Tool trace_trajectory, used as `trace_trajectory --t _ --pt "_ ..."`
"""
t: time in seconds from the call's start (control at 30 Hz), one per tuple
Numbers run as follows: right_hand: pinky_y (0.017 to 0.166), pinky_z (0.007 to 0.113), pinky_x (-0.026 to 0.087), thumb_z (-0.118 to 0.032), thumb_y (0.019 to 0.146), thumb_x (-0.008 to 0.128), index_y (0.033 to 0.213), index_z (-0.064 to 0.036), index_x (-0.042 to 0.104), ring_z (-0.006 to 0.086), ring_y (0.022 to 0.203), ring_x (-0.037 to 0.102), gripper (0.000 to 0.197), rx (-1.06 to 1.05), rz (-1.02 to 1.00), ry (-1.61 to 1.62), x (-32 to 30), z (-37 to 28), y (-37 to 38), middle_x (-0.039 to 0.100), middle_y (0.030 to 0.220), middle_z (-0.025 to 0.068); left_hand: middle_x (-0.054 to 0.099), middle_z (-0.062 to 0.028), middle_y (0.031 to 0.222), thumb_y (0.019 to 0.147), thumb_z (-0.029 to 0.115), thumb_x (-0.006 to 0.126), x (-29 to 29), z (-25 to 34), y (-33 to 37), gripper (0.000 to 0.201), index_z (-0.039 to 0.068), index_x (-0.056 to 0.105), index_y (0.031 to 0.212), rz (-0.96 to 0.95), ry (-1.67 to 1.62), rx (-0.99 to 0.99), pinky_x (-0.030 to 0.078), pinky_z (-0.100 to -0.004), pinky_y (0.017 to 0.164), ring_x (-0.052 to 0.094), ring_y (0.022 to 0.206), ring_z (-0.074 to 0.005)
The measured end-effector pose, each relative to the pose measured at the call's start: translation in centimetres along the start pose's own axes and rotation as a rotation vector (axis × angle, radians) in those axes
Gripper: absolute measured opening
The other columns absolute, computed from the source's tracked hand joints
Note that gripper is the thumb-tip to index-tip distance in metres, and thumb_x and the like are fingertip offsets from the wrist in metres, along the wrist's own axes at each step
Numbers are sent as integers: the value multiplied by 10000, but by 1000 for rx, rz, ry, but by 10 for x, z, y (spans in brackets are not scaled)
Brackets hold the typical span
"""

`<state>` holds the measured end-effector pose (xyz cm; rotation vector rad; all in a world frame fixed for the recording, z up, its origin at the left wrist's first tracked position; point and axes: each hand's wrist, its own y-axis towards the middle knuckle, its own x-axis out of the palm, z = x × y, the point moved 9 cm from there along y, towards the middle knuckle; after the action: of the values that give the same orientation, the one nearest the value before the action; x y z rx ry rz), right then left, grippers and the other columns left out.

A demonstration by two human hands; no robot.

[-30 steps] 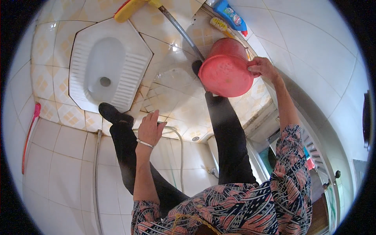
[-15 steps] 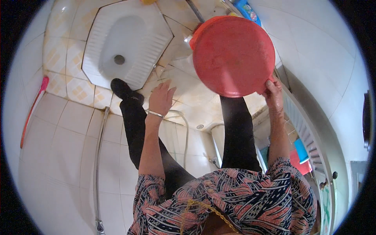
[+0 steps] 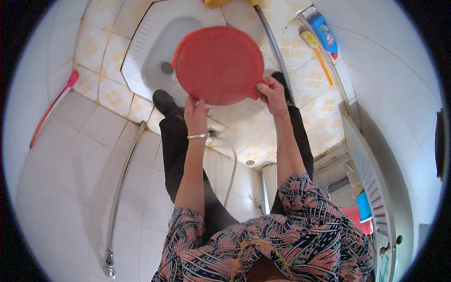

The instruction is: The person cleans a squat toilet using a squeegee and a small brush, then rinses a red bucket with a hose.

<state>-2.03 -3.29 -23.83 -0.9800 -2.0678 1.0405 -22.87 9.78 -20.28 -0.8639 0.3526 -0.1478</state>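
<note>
A flat, round red plastic piece, like a lid or a basin's underside, is in front of me over the near right part of the white squat toilet. A strip of brighter orange-red shows past its left rim. My right hand grips a tab at its lower right rim, thumb on top. At the lower left rim my left hand, with a bracelet on the wrist, holds the edge; its fingertips are partly hidden.
Against the right wall lie a blue bottle and an orange-handled brush. A grey pipe runs along the floor at the right. A metal rail and a pink-red stick are on the left. The door stands at the right.
The red round piece has moved left, from the right side to over the toilet. My left hand, empty before, now holds its rim. The blue bottle and brush have come into fuller view.
</note>
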Motion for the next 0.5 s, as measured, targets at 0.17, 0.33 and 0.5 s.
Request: trace_trajectory --t 0.17,0.33,0.5 --pt "403 191 328 -202 692 575 794 -48 541 56 514 456 188 0 -32 -192 -27 -18 9 535 649 5 502 -20 957 774 171 480 29 -22 -3 287 76 441 1042 -143 -71 -248 416 -219 514 499 765 -96" --pt "795 326 372 -367 678 570 1076 -65 446 253 924 480 515 -86 -46 -796 -47 -32 -10 509 995 140 515 -33 961 739 254 538 34 -27 -2 403 91 394 1078 -144 -17 -245 407 -229 493 531 761 -154" --pt "639 370 409 -377 704 530 1042 -29 424 315 723 515 497 -160 32 -1141 -90 -104 -73 520 834 192 493 -66 967 740 223 528 64 -28 33 435 59 369 1110 -192 -7 24 442 -298 556 505 817 -191"
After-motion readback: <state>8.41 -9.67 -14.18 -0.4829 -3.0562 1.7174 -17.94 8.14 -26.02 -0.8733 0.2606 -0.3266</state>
